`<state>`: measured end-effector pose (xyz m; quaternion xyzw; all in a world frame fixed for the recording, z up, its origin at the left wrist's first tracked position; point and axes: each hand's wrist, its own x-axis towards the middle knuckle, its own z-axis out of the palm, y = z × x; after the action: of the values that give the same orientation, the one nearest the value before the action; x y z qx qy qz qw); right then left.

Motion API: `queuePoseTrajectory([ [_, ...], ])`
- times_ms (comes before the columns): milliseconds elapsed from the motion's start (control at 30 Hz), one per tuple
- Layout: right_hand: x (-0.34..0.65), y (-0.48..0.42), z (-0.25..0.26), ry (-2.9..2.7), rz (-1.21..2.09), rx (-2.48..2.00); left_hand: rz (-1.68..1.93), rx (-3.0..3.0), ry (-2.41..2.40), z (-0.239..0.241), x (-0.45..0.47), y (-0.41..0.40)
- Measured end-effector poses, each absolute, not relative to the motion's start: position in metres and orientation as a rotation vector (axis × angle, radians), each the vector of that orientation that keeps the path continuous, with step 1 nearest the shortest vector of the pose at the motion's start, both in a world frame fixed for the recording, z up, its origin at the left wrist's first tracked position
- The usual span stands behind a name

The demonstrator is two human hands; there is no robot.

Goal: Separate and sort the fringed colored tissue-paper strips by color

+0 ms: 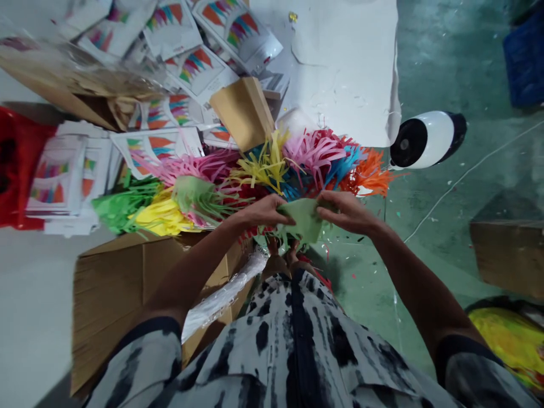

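A pale green piece of fringed tissue paper (pixel 306 220) is stretched between my two hands. My left hand (pixel 268 211) pinches its left end, and my right hand (pixel 343 212) grips the right upper corner. Its strips hang below, partly blurred. Just beyond my hands lies a row of tissue tassels: a green tassel (pixel 127 204), a yellow tassel (pixel 164 214), a pale green tassel (pixel 193 192), a pink tassel (pixel 314 148) and an orange tassel (pixel 369 173). Blue and red strips show among them.
Printed white packages (pixel 195 71) are heaped at the upper left, with a small cardboard box (pixel 244 113) on them. An open carton (pixel 110 294) stands at my left. A black-and-white rounded object (pixel 429 140) is on the green floor at right, near another carton (pixel 508 249).
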<state>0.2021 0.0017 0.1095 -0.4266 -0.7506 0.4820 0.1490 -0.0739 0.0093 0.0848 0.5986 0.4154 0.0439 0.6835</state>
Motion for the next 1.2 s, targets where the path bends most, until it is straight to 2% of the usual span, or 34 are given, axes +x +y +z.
queuePoseTrajectory([
  [100, 0.202, 0.004, 0.13, -2.313, 0.85, -1.324, 0.296, 1.883, 1.251, 0.105, -0.074, 0.013],
  [200, 0.198, -0.013, 0.141, -2.348, 0.369, -1.226, 0.402, 2.311, 1.545, 0.122, -0.076, 0.001],
  [267, 0.193, -0.032, 0.134, -2.363, 0.149, -1.086, 0.419, 2.48, 1.617, 0.118, -0.077, -0.013],
  [367, 0.185, -0.063, 0.097, -2.388, 0.016, -1.034, 0.36, 2.612, 1.604, 0.085, -0.079, -0.037],
  [533, 0.179, -0.099, 0.001, -2.513, 0.068, -1.2, 0.216, 2.51, 1.699, 0.016, -0.069, -0.085],
  [667, 0.181, -0.115, -0.043, -2.591, 0.182, -1.267, 0.223, 2.607, 1.306, -0.012, -0.052, -0.108],
  [767, 0.184, -0.118, -0.049, -2.59, 0.245, -1.254, 0.21, 2.579, 1.006, -0.028, -0.045, -0.105],
  [833, 0.186, -0.117, -0.047, -2.569, 0.343, -1.256, 0.247, 2.495, 0.968, -0.036, -0.045, -0.101],
  [1033, 0.191, -0.105, -0.038, -2.343, 0.74, -1.512, 0.43, 2.216, 1.137, -0.039, -0.057, -0.1],
  [1200, 0.185, -0.092, -0.041, -2.028, 0.841, -1.845, 0.531, 1.883, 1.383, -0.039, -0.057, -0.084],
])
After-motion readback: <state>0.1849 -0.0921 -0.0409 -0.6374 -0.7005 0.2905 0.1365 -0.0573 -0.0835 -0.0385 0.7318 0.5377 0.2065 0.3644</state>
